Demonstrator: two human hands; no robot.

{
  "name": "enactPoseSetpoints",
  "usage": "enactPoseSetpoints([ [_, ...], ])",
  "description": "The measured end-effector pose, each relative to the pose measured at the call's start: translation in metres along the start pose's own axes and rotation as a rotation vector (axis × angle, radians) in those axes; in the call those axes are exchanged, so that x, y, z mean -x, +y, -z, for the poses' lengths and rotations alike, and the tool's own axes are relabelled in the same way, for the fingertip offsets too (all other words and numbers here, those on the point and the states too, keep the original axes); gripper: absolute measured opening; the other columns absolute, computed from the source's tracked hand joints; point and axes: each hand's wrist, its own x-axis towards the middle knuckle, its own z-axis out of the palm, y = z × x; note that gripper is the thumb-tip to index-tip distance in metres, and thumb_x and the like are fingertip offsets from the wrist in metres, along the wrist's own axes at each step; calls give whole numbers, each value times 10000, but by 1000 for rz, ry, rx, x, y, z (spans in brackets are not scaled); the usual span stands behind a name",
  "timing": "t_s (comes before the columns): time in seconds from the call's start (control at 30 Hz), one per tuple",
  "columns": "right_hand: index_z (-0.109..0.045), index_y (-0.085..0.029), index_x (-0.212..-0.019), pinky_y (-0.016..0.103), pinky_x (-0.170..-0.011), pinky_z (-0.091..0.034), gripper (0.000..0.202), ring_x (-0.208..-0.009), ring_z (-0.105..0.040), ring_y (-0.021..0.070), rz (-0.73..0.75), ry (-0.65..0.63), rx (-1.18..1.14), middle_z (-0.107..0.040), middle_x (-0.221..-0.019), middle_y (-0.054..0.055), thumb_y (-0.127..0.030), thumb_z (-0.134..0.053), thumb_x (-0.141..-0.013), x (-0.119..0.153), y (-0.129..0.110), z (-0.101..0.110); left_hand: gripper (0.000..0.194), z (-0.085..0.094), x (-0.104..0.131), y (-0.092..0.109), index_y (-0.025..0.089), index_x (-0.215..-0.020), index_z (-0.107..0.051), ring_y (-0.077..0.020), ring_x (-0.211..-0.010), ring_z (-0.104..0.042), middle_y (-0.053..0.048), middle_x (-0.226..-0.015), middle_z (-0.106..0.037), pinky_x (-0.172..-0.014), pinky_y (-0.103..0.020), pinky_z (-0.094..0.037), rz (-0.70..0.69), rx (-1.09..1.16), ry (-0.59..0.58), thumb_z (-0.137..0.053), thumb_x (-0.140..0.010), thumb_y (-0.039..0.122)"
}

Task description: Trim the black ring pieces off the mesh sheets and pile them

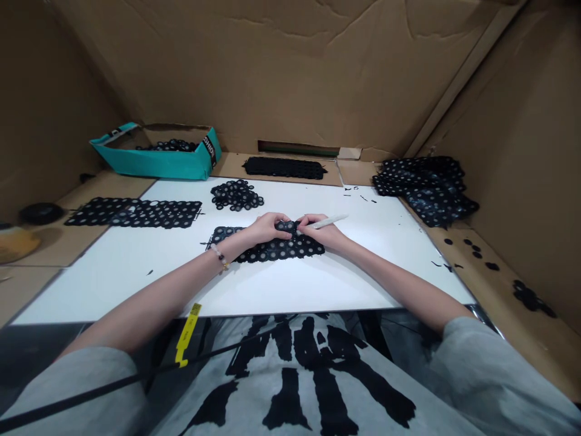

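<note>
A black sheet dotted with pale rounds lies on the white board in front of me. My left hand rests over its far edge, thumb and fingers closed on the sheet. Between the fingers of my right hand is a slim white pen-shaped tool, its rear end pointing right. The tool's tip is at the sheet, close to my left fingertips, and too small to make out. Beyond my hands sits a heap of loose black rings.
Another dotted sheet lies left, near a teal box holding black rings. A black stack is at the back; crumpled dotted sheets are at the right. Cardboard walls surround the white board. Black scraps lie right.
</note>
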Motion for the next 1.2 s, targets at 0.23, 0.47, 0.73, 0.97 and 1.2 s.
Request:
enactPoseSetpoints([
  [0.23, -596, -204, -700, 308, -771, -450, 131, -807, -623, 185, 135, 99, 196, -697, -818, 23, -278, -557, -800, -1, 0, -9, 382, 8, 7, 18, 184, -916, -713, -225, -901, -637, -16, -915, -727, -841, -325, -458, 54, 187, -119, -811, -624, 410],
  [0.47, -612, -195, -709, 280, -690, -426, 139, -731, -597, 165, 108, 97, 227, -676, -759, 15, -271, -551, -808, 0, -5, -6, 428, 13, 8, 22, 188, -979, -714, -228, -918, -639, -25, -972, -730, -826, -322, -466, 74, 173, -159, -811, -640, 431],
  [0.73, -626, -193, -701, 273, -680, -424, 133, -718, -594, 160, 62, 54, 225, -672, -734, 5, -268, -563, -792, -2, -2, 2, 468, 11, 4, 11, 174, -1028, -690, -260, -1012, -637, -59, -1056, -728, -918, -352, -455, -62, -46, -70, -756, -688, 489],
  [0.97, -641, -191, -697, 306, -842, -467, 122, -884, -661, 184, -36, -64, 107, -741, -944, 41, -291, -631, -767, -8, 0, 24, 354, 9, 0, 1, 177, -887, -694, -245, -893, -647, -69, -950, -743, -819, -335, -461, -100, -228, 4, -599, -808, 509],
  [1.2, -649, -195, -732, 281, -729, -450, 144, -765, -631, 166, 11, 56, 140, -699, -764, 4, -322, -616, -791, -9, 1, 8, 380, 3, 0, 4, 208, -983, -705, -262, -1008, -639, -51, -1064, -743, -895, -342, -433, -46, -297, -19, -541, -847, 524],
])
